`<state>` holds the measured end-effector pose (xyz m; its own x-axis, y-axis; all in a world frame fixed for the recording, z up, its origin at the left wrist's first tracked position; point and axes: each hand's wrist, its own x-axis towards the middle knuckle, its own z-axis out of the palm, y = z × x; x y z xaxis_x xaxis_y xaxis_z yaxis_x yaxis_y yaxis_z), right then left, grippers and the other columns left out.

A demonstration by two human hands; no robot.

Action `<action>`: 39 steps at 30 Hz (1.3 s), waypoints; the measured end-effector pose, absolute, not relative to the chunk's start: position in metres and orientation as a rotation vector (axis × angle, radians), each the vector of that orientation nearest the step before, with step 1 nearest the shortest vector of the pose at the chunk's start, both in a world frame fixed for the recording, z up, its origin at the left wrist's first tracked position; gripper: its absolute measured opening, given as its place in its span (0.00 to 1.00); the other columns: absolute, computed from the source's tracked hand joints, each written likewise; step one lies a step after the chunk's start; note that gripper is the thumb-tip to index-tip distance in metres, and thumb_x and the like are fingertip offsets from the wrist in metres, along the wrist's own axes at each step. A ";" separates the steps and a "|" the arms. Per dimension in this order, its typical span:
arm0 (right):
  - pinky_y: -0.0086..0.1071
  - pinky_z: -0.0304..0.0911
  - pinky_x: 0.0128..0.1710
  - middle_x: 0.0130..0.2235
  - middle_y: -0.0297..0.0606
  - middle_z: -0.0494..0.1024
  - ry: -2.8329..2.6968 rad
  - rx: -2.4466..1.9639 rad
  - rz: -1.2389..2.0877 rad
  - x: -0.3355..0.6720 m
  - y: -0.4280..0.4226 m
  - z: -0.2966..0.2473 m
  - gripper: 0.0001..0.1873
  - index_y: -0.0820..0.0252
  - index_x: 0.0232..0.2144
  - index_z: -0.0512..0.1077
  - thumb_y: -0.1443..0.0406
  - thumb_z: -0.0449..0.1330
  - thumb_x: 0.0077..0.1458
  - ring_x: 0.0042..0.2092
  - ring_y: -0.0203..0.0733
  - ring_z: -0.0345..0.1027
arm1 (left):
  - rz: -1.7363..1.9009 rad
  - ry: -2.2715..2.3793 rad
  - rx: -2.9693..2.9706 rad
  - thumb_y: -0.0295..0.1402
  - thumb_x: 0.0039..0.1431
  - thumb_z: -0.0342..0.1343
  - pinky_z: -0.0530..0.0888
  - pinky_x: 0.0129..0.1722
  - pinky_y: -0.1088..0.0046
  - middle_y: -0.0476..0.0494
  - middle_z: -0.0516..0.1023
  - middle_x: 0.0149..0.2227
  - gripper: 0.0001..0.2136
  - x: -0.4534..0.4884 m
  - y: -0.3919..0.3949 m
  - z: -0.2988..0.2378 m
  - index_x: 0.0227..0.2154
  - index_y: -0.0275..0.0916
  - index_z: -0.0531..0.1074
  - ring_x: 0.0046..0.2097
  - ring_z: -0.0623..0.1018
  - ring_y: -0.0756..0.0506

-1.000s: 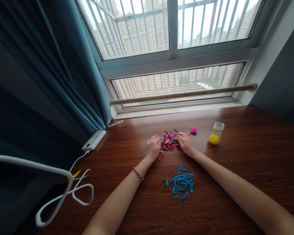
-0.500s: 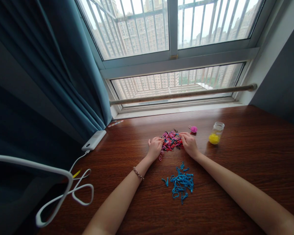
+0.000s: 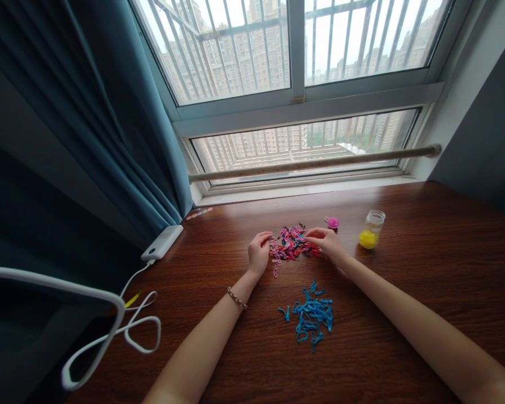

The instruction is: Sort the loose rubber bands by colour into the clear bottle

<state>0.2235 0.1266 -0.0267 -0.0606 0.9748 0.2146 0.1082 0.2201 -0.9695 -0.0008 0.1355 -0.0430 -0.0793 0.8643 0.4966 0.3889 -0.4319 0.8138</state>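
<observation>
A mixed heap of small pink, red and black hair ties (image 3: 293, 243) lies on the wooden table, with bits of blue among them. At its left edge is my left hand (image 3: 260, 253), thumb and fingers pinched together; anything between them is too small to make out. My right hand (image 3: 326, 242) reaches over the heap's right side with its fingertips closed near the top; what they pinch cannot be made out. Nearer to me, between my forearms, sits a loose pile of blue hair ties (image 3: 313, 315). One pink hair tie (image 3: 275, 272) lies apart below the heap.
To the right stands an open clear jar (image 3: 372, 230) with yellow hair ties inside. A round pink object with a loop (image 3: 333, 223) lies behind my right hand. At the left are a white power strip (image 3: 162, 243) and its looped white cable (image 3: 145, 320). A window rises behind the table (image 3: 437, 252).
My left hand has drawn slightly left, off the heap, with fingers pinched. My right hand's fingers have come together over the heap's right side. The heap has spread a little.
</observation>
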 end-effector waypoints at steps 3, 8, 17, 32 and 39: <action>0.24 0.55 0.17 0.20 0.34 0.73 -1.596 -1.029 1.263 0.231 0.124 -0.018 0.16 0.65 0.27 0.74 0.57 0.63 0.39 0.19 0.30 0.61 | 1.547 1.360 1.707 0.30 0.51 0.52 0.71 0.44 0.68 0.42 0.75 0.37 0.07 -0.004 0.139 -0.046 0.30 0.37 0.75 0.41 0.74 0.47; 0.23 0.46 0.12 0.18 0.35 0.72 -1.971 -0.963 1.610 0.240 0.119 -0.013 0.18 0.67 0.25 0.75 0.54 0.58 0.46 0.13 0.28 0.54 | 1.510 1.335 1.517 0.36 0.51 0.53 0.73 0.39 0.68 0.41 0.77 0.34 0.11 -0.006 0.143 -0.049 0.32 0.34 0.74 0.37 0.76 0.46; 0.38 0.60 0.44 0.39 0.38 0.77 -2.046 -0.962 0.349 0.236 0.135 -0.036 0.13 0.56 0.36 0.74 0.62 0.51 0.56 0.43 0.43 0.66 | 1.361 1.255 1.845 0.37 0.54 0.50 0.70 0.33 0.73 0.46 0.72 0.29 0.11 0.002 0.124 -0.031 0.22 0.36 0.69 0.33 0.72 0.49; 0.46 0.51 0.52 0.47 0.36 0.72 -2.240 -1.133 0.148 0.235 0.145 -0.064 0.16 0.53 0.43 0.71 0.61 0.47 0.58 0.52 0.47 0.56 | 1.210 1.219 2.270 0.35 0.62 0.37 0.64 0.43 0.68 0.44 0.71 0.28 0.20 0.014 0.105 -0.023 0.19 0.38 0.68 0.37 0.68 0.47; 0.43 0.54 0.51 0.44 0.39 0.75 -2.110 -1.055 0.265 0.237 0.146 -0.056 0.16 0.56 0.40 0.74 0.62 0.47 0.58 0.48 0.45 0.61 | 1.161 1.681 2.155 0.30 0.55 0.49 0.66 0.40 0.70 0.45 0.73 0.32 0.06 0.008 0.123 -0.033 0.28 0.38 0.71 0.39 0.69 0.46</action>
<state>0.2367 0.1459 -0.0563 -0.3797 0.7568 0.5321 0.6014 0.6390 -0.4796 0.0084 0.1229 -0.0329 0.0604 0.8825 0.4665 0.7485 -0.3492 0.5638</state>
